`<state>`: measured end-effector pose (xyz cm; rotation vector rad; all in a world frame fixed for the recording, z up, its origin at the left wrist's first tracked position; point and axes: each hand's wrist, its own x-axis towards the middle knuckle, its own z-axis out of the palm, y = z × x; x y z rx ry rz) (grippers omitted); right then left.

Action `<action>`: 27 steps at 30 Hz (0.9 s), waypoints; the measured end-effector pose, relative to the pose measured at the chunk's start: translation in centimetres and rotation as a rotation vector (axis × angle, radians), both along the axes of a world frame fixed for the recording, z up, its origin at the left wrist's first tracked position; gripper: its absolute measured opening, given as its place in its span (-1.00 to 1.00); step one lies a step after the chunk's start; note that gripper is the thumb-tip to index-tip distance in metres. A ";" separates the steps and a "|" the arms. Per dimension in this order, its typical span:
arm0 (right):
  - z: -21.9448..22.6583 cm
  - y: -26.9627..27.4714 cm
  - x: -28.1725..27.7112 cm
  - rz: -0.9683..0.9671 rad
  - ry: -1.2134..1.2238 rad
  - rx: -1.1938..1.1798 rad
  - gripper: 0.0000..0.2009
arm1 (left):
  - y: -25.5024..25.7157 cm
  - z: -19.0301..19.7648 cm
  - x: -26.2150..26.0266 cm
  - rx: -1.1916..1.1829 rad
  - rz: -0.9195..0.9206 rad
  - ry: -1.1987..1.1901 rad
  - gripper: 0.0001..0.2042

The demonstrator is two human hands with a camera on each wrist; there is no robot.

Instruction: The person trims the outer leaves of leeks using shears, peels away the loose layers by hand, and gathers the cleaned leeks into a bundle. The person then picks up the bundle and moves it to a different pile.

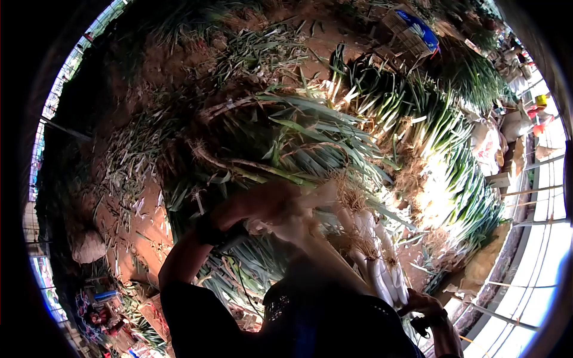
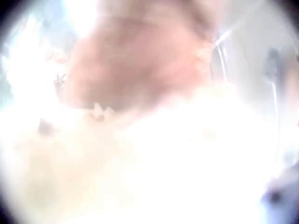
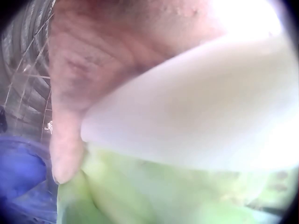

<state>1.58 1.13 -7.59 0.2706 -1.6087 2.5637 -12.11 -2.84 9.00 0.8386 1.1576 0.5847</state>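
Note:
My right hand grips a bunch of leeks at the lower right. Their white shanks slant up to stringy roots in the middle of the head view. In the right wrist view the thumb lies along a smooth white shank, with pale green leaves below it. My left hand, blurred, holds a pale, floppy outer leek layer beside the root ends. The left wrist view is washed out, with the hand above a bright whitish mass; its fingertips are hidden.
A heap of untrimmed leeks lies just beyond my hands. Rows of leeks with white shanks stretch along the right. Leaf scraps litter the brown ground, and a basket with a blue cover stands at the back.

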 end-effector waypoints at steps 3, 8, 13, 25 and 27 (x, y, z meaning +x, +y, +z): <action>2.4 3.1 -1.1 -0.042 -0.054 0.171 -0.63 | 0.0 4.3 1.7 0.726 -0.102 1.074 -0.72; 4.1 5.9 -1.5 -0.070 -0.099 0.312 -0.63 | -1.5 2.9 -0.7 0.653 0.415 1.411 -0.92; 2.3 5.8 0.9 -0.108 -0.144 0.356 -0.62 | -6.6 -2.6 -10.9 0.594 0.679 1.906 -0.80; 4.5 18.0 6.4 -0.400 -0.012 1.224 -0.60 | -6.7 3.9 -2.4 -0.126 0.003 0.544 -0.72; 10.8 20.0 4.4 -0.098 -0.781 0.793 -0.50 | -12.5 5.3 -10.7 -0.082 0.487 0.566 -0.59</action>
